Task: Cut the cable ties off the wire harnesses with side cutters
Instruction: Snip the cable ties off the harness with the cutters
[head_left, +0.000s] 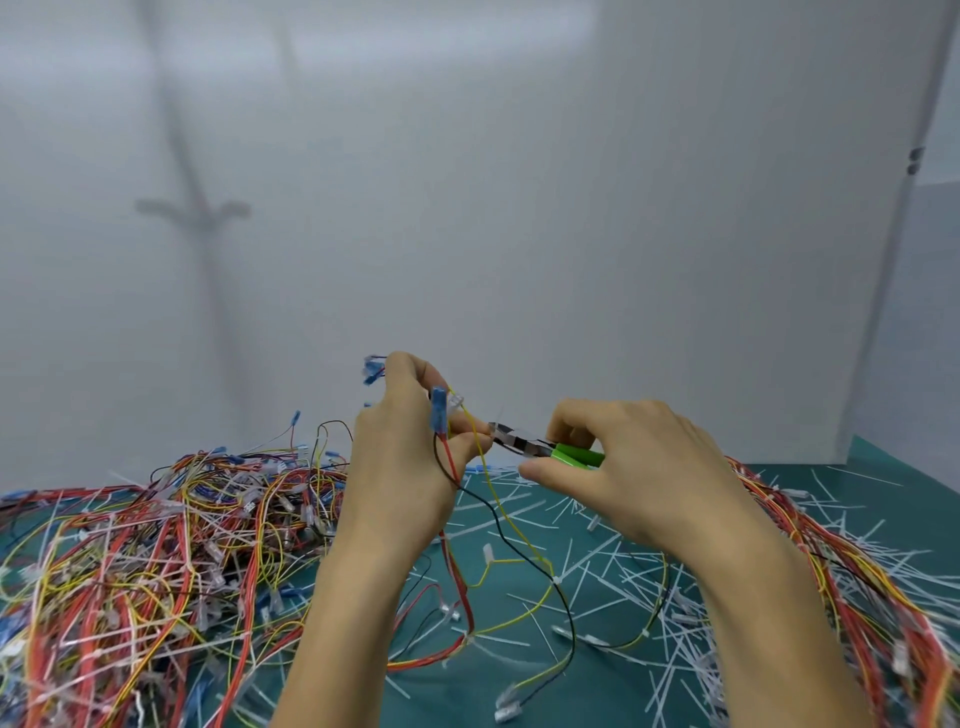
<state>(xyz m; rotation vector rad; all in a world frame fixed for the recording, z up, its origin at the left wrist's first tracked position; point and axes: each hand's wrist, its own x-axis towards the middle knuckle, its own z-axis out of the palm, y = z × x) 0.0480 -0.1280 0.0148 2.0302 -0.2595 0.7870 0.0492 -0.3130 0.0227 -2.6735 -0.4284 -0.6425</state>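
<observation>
Forearms (337, 649) are raised above the surface (447, 691). Wire harness (470, 636) is pinched in the left grip (410, 452), fingers curled round it below a blue connector (439, 410); light, limp wires hang down. Side cutters (540, 448) are clasped in the right grip (634, 467), nose at the left fingertips. Judgement: harness to be held taut just beside each tie (555, 578).

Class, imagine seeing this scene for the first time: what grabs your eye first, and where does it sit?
The two hands at the centre come first: the left hand holds up a few wires, and the right hand grips green-handled cutters pointed at them. A tangle of coloured wires fills the left, and white ties litter the green table.
</observation>
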